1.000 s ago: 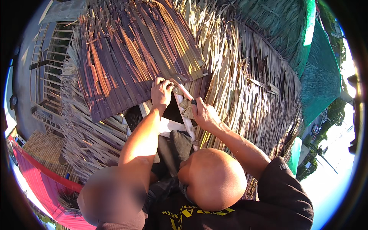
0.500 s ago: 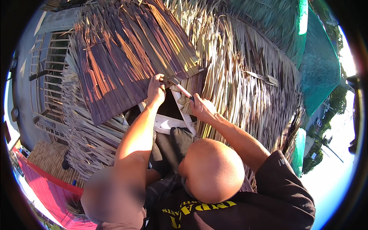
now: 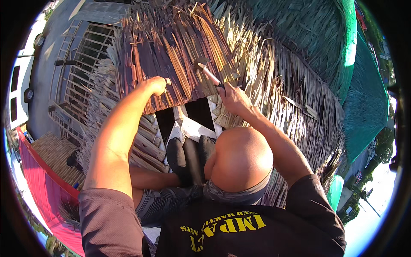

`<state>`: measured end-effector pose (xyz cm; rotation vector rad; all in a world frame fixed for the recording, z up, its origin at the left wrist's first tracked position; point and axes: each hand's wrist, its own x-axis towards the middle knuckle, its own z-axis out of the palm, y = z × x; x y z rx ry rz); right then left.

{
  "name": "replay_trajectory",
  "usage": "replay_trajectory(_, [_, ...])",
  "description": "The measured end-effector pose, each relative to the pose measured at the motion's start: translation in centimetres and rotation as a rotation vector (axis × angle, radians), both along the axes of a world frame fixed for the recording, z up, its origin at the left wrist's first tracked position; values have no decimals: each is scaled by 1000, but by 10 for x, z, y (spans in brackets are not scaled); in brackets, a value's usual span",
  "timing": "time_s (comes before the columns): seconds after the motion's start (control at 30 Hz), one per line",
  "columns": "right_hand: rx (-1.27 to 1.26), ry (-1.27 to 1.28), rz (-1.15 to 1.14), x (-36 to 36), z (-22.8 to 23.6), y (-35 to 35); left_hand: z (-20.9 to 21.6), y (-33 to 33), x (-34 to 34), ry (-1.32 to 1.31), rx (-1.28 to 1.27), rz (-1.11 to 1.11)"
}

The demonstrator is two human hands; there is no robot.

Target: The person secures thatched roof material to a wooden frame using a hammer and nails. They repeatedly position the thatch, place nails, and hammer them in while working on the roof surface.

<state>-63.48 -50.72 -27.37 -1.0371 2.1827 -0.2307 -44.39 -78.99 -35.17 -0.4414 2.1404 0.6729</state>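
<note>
The hammer (image 3: 207, 72) sits raised over the thatch panel (image 3: 171, 55), its metal head up and to the left, its pale handle slanting down and right into my right hand (image 3: 229, 96). That hand is closed around the lower end of the handle, knuckles toward the dry leaf strips. The hammer head hangs just above the reddish-brown strips, and I cannot tell whether it touches them.

My left hand (image 3: 157, 85) is curled into a loose fist on the lower edge of the same panel, fingers folded under so that I cannot tell whether they pinch anything. It lies well to the left of the hammer head.

Below the panel's edge a dark gap (image 3: 199, 112) opens between pale boards (image 3: 195, 128). Just beneath are my dark shoes (image 3: 188, 156), set side by side. To the right, older grey-tan thatch (image 3: 291, 94) runs down the slope, and beyond it lies green netting (image 3: 364, 98). Far below on the left there are a wooden lattice frame (image 3: 81, 64) and a red sheet (image 3: 43, 188).
</note>
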Motion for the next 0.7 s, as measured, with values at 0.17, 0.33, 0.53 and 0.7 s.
replay_trajectory(0.17, [-203,-26,452,18,151,-97,191,-72,147,403,-345,36])
replay_trajectory(0.33, [-333,-29,877,115,251,-135,334,59,299,465,-325,673])
replay_trajectory(0.53, [-543,72,1337,233,325,-118,420,266,395,99,75,1023])
replay_trajectory(0.7, [-440,35,1530,295,345,-91,392,412,399,-42,220,910])
